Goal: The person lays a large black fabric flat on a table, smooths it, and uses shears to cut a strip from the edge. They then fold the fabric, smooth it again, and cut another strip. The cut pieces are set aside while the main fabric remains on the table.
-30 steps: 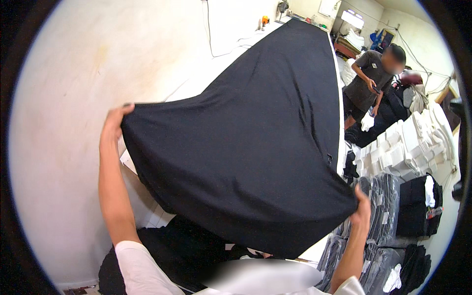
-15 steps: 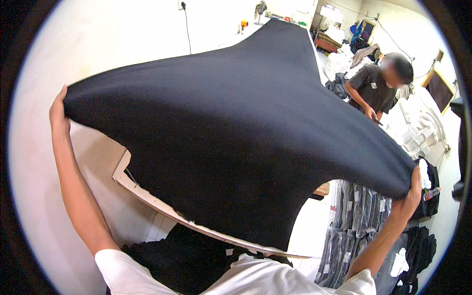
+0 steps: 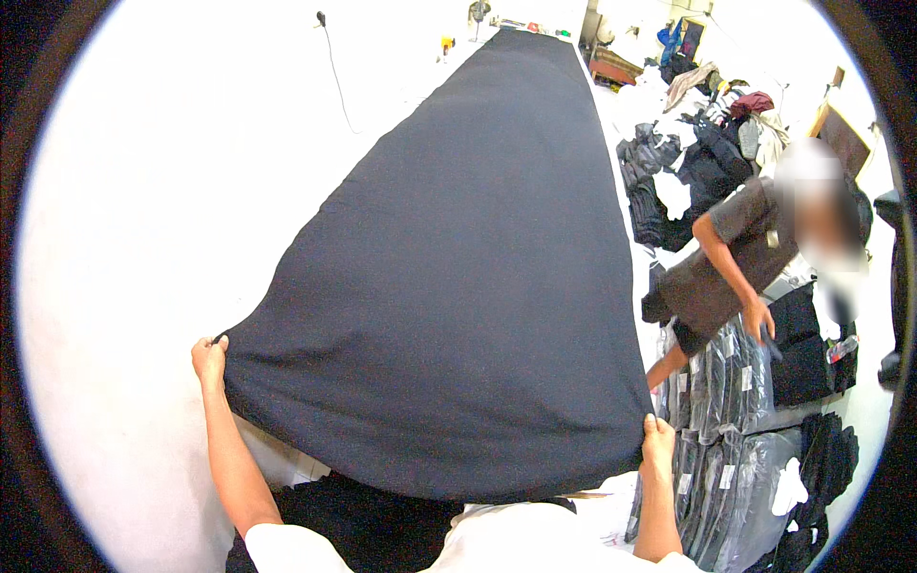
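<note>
In the head view, one large black cloth [image 3: 449,239] filled the middle of the frame, spread along one white desk [image 3: 603,107], whose pale edge showed as a narrow strip right of it. The cloth was narrow at the top of the frame and widened toward the bottom, with a few creases near its lower left corner.

Two bare hands held it at two places. The left hand [image 3: 209,359], at the left of the frame, had its fingers pinched on the lower left corner, thumb uppermost. The right hand [image 3: 658,444], at the lower right, gripped the lower right corner the same way. Between them the near edge sagged in one curve.

One other person [image 3: 726,248] in a dark shirt leaned over at the right of the frame; one hand [image 3: 757,320] of theirs showed, with a dark thing at it that was too blurred to name. Below were two rows of black bundles in clear plastic [image 3: 702,487], too crowded to count singly, and one white scrap [image 3: 790,485] beside them. One heap of mixed clothes [image 3: 707,143] lay at the upper right, with one dark red garment [image 3: 753,104] in it. One black cable [image 3: 336,72] hung at the upper left, and one black pile [image 3: 368,520] lay at the bottom.
</note>
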`<control>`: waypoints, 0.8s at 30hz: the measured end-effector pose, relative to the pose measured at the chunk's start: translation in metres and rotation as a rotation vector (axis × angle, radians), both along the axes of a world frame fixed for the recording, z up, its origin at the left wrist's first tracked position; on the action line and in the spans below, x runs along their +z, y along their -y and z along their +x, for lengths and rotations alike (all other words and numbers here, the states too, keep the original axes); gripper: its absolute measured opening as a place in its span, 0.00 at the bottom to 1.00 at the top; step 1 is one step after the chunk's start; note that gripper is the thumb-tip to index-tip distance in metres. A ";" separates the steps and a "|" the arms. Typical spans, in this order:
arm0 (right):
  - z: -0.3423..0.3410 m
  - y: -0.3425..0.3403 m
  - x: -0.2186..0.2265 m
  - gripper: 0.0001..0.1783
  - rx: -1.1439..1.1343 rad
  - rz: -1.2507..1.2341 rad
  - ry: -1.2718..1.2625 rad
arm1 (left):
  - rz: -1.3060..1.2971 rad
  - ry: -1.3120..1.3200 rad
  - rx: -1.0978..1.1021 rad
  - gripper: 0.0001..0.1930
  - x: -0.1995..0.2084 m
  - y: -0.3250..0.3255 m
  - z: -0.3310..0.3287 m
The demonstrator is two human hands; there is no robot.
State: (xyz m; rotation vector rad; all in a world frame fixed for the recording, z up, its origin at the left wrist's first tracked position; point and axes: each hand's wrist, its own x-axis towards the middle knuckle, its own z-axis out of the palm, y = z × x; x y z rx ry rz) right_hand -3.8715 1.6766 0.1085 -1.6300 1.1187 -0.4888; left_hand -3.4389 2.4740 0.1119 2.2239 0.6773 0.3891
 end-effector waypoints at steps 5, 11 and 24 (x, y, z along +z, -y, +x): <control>-0.001 0.010 -0.009 0.18 0.006 0.018 -0.044 | 0.297 -0.088 0.011 0.15 0.034 0.014 -0.002; 0.000 0.022 0.031 0.17 0.017 -0.090 0.018 | 0.290 0.143 0.033 0.18 0.097 0.032 0.012; -0.060 0.007 -0.012 0.18 -0.012 -0.189 0.050 | 0.370 0.215 0.304 0.20 0.058 0.009 -0.024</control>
